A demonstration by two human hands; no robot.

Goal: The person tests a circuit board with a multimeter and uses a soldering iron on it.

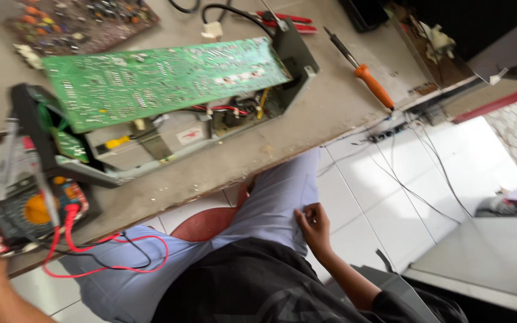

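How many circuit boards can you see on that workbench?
2. A big green circuit board lies tilted over the opened grey device in the middle; a brown circuit board lies at the bench's far left corner. Others may be hidden inside the device.

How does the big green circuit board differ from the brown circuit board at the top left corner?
The large green circuit board is tilted up over the open grey metal chassis, showing its solder side; the smaller brown circuit board lies flat on the beige worktable, components up and partly out of frame. Both are untouched by either hand.
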